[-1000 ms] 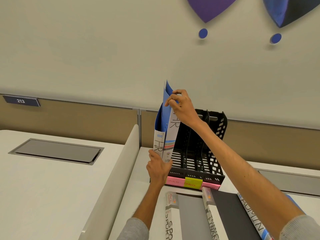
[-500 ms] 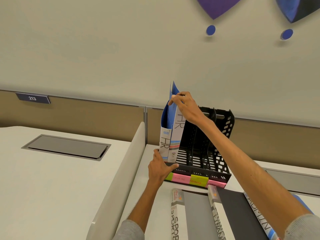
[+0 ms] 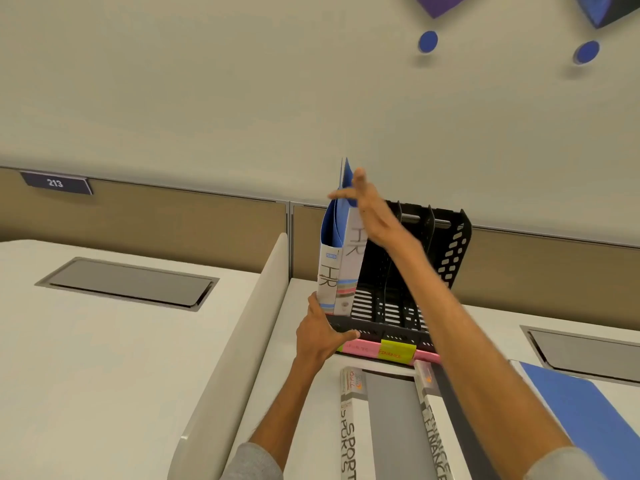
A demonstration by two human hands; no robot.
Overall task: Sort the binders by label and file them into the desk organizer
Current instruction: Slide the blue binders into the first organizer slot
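Two blue binders with white spines marked HR stand upright in the leftmost slot of the black desk organizer. My right hand hovers by their top edge with fingers spread and straight, gripping nothing. My left hand rests against the organizer's front left corner, thumb up along the HR spine. On the desk in front lie a grey binder marked SPORTS, a dark binder marked FINANCE and a blue binder at the right.
Pink and yellow sticky labels run along the organizer's front lip. A white divider panel separates this desk from the left desk, which has a grey cable hatch. Another hatch sits at the right. A wall rises behind.
My right hand has let go of the HR binder's top and opened its fingers. The binder has settled lower into the left slot. The left hand stays at the organizer's corner.
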